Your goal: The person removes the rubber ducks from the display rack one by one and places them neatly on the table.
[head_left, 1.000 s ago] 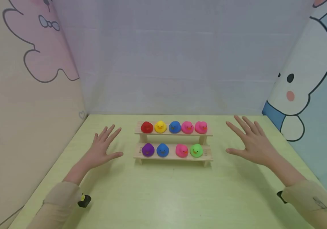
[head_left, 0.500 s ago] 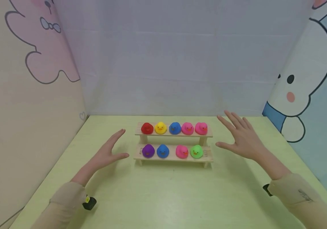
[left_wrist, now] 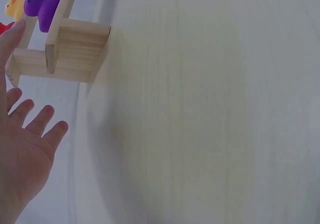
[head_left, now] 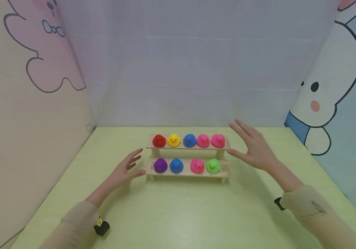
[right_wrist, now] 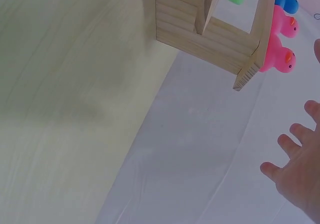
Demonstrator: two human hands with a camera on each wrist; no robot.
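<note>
At either end of the two-tier wooden rack (head_left: 186, 168), both hands are now closer in than a second ago, when each was well out to its side. The left hand (head_left: 122, 172) has come towards the lower shelf's end, its fingers drawn nearer together and slightly bent, the thumb apart from them; it holds nothing. The right hand (head_left: 255, 149) has come in beside the upper shelf's end, thumb and fingers spread wide, also holding nothing. From the head view the thumbs seem to reach the rack's edges, though whether either touches wood is hard to tell. Nothing on the rack has shifted: above stand the red duck (head_left: 159, 141), yellow duck (head_left: 174, 140), upper blue duck (head_left: 189, 140) and two pink ducks (head_left: 203, 140); below, the purple duck (head_left: 160, 166), lower blue duck (head_left: 176, 166), lower pink duck (head_left: 197, 166) and green duck (head_left: 213, 166). What the change means, as I judge it, is that the approach is nearly made while all nine ducks sit undisturbed on their shelves
</note>
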